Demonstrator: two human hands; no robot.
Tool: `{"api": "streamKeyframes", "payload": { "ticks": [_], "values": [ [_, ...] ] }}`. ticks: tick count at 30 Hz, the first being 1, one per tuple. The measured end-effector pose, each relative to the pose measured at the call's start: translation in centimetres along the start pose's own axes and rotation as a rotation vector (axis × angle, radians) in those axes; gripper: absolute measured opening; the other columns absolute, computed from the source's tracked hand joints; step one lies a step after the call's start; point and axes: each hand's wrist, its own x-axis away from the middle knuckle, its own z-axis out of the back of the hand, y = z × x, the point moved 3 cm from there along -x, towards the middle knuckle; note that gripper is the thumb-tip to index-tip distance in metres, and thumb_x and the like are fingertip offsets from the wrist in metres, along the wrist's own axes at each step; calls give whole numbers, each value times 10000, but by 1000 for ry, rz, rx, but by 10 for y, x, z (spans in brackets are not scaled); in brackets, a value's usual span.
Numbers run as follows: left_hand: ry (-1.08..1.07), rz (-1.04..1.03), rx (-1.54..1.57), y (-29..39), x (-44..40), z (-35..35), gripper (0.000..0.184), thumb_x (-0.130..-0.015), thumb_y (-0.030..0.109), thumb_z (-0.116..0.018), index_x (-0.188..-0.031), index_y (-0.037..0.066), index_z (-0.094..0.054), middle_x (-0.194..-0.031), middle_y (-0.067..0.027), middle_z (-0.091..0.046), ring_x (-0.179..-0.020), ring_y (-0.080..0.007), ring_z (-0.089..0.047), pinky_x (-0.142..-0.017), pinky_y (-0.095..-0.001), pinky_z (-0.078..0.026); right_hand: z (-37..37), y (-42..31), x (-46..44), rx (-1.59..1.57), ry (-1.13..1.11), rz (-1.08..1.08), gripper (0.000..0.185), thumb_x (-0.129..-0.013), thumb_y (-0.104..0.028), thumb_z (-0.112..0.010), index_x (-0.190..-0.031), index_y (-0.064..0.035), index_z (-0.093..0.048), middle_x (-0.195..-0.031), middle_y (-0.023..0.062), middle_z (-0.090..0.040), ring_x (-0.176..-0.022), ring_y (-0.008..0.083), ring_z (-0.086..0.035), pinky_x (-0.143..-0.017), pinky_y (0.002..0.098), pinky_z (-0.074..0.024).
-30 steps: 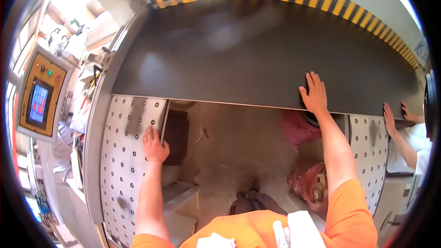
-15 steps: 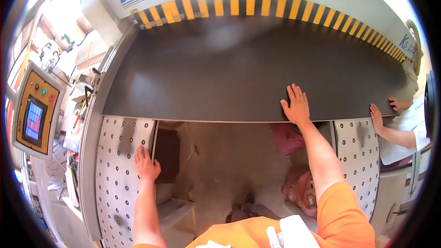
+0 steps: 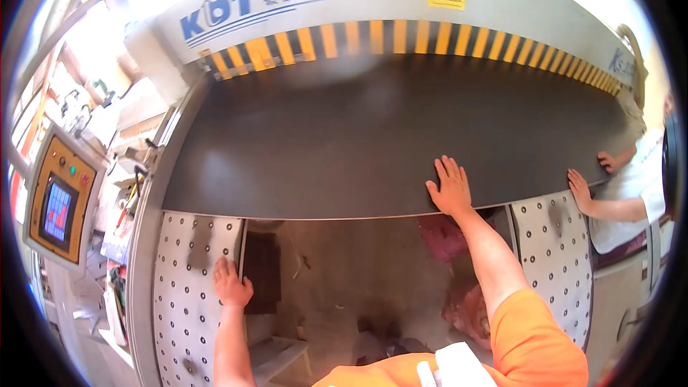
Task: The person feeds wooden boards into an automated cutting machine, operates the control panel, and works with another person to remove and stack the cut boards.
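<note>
A large dark panel point(image 3: 344, 136) lies flat across the machine, its near edge reaching over both perforated tables. My right hand point(image 3: 451, 186) rests flat on it near that edge, fingers spread, holding nothing. On the left perforated table point(image 3: 179, 301), close to its inner edge, my left hand point(image 3: 231, 283) lies with its fingers apart and empty. The panel's near edge is a short way above my left hand, not touched by it.
At the right, a co-worker's hands point(image 3: 580, 192) are at the panel's corner by the right perforated table point(image 3: 555, 265). A control screen point(image 3: 61, 204) stands at left. Behind the panel runs a striped machine beam point(image 3: 387, 37). Pinkish bags point(image 3: 469, 315) lie below between the tables.
The view has tilted upward, so the panel and tables appear lower and more of the beam shows. Both my hands keep about the same places on the panel and table.
</note>
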Motion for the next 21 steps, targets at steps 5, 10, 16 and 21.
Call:
{"api": "streamKeyframes", "payload": {
  "ticks": [5,10,16,21],
  "values": [
    [7,33,24,-2,0,0,615,-676,202,-660,-1243,-18,-570,-1368,-264,-497,-1310,-422,-434,-1107,-526,-335,16,-13,-1,-30,103,143,581,-857,-284,-646,-1355,-15,-512,-1453,180,-465,-1355,351,-410,-1100,487,-331],
    [24,44,24,-12,5,-2,627,-724,198,-659,-1288,-35,-515,-1407,-274,-433,-1320,-434,-403,-1120,-512,-321,-16,7,-4,17,8,189,596,-960,-249,-535,-1480,-13,-365,-1547,192,-339,-1432,366,-303,-1164,491,-233],
    [59,18,45,-11,3,15,610,-718,198,-644,-1265,-49,-533,-1376,-261,-462,-1307,-411,-418,-1094,-529,-334,1,-23,-7,183,-242,-57,574,-1040,-333,-389,-1524,-39,-295,-1592,164,-254,-1474,347,-218,-1196,497,-191],
    [35,30,69,-11,5,20,591,-744,215,-631,-1263,-50,-530,-1391,-271,-438,-1319,-410,-398,-1098,-535,-319,44,-47,1,157,52,306,497,-973,-344,-541,-1338,-8,-561,-1391,244,-517,-1293,404,-479,-1104,492,-350]
  ]
}}
